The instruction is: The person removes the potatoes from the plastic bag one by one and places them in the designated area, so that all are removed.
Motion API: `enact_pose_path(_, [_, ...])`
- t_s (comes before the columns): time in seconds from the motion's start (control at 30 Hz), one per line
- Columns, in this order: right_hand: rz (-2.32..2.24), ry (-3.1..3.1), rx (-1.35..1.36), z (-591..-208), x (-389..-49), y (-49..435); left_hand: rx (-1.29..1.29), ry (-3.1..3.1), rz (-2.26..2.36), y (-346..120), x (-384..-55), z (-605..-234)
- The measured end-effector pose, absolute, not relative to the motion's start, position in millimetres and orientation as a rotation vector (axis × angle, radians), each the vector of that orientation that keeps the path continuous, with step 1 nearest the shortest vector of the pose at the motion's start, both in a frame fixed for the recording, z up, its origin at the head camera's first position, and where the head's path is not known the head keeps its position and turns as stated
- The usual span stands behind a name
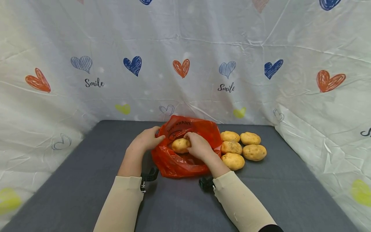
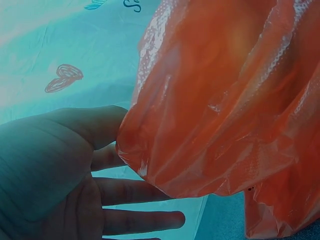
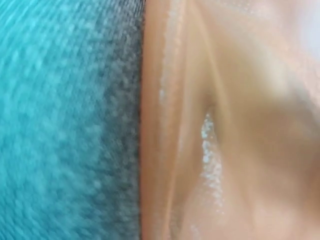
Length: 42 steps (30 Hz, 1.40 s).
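A red plastic bag with printed lettering lies with its mouth open on the grey table. My left hand is at the bag's left rim, pinching its edge between thumb and finger. In the left wrist view the other fingers of that hand stretch out beside the red plastic. At the bag's mouth my right hand pinches a potato from its right side. Blurred, translucent bag film fills much of the right wrist view, hiding that hand's fingers.
Several potatoes lie in a cluster just right of the bag. Behind the table and along its sides hangs a white sheet printed with hearts. A dark strapped device sits at my left wrist.
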State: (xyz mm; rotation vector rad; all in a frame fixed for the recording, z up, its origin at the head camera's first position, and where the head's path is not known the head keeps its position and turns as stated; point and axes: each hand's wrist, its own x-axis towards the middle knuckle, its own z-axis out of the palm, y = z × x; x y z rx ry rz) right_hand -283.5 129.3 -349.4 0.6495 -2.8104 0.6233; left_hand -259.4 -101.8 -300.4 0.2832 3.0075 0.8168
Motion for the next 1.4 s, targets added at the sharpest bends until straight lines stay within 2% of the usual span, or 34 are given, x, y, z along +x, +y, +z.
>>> enact_pose_path(0.4, [0.610,-2.802,0.648,-341,-272,144,0.295,2.970,0.850,-90,-258,-298])
enact_pose_path(0.8, [0.838,-2.751,0.673,-330,-241,171,0.280,2.960,0.831,-100,-259,-309])
enact_pose_path(1.0, [1.063,-2.742,0.672,-318,-229,210,0.274,2.980,0.794,-112,-257,-308])
enact_pose_path(1.2, [1.370,-2.765,0.695,-300,-219,268,0.306,2.970,0.794,-110,-258,-307])
enact_pose_path(1.4, [1.206,-2.920,0.504,-277,-209,338,0.295,2.987,0.794,-108,-259,-301])
